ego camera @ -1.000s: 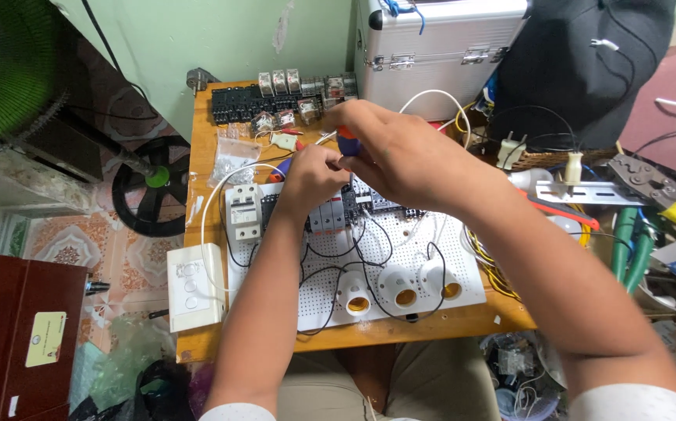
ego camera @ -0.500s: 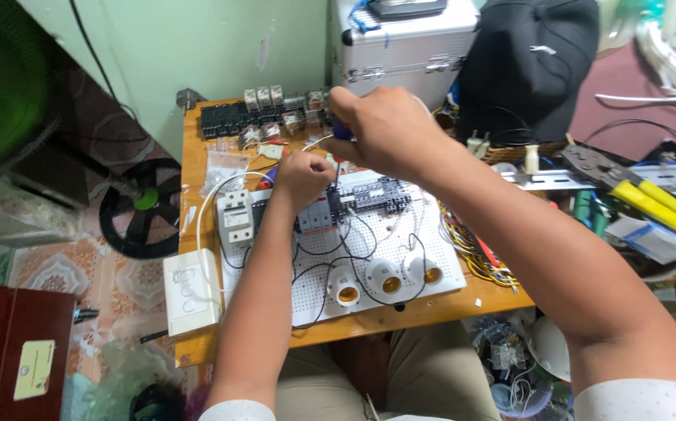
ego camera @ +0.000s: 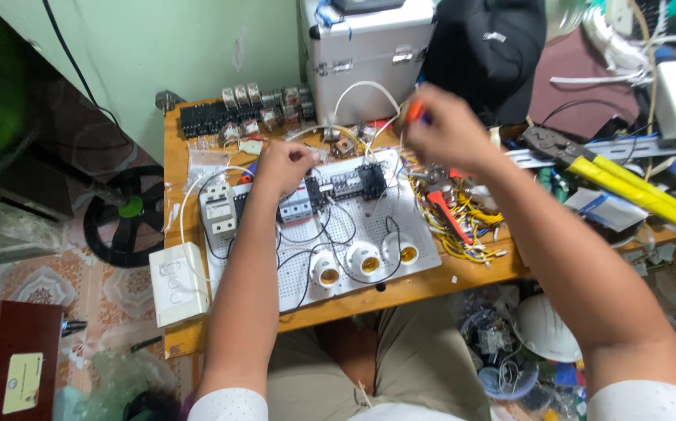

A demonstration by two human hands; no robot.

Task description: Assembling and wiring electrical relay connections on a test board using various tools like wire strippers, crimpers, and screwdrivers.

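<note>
My left hand (ego camera: 282, 166) rests on the upper left of a white perforated board (ego camera: 400, 257), fingers curled on the row of breakers (ego camera: 330, 191) mounted there. My right hand (ego camera: 443, 129) is raised above the board's right edge, closed around a screwdriver with an orange and blue handle (ego camera: 416, 111). Black wires loop across the board to three white lamp sockets (ego camera: 365, 261) along its near edge. A grey breaker unit (ego camera: 218, 209) sits at the board's left end.
The board lies on a small wooden table (ego camera: 178, 164). A white switch box (ego camera: 176, 282) sits at the near left corner, relays (ego camera: 221, 113) at the far edge, a metal case (ego camera: 365, 58) behind. Yellow wire bundle (ego camera: 462, 222), red-handled pliers (ego camera: 445, 214) and a yellow-handled crimper (ego camera: 626, 183) lie right.
My right hand has lifted away from the left hand and moved right with the screwdriver. The left hand stays on the breakers. The view has shifted.
</note>
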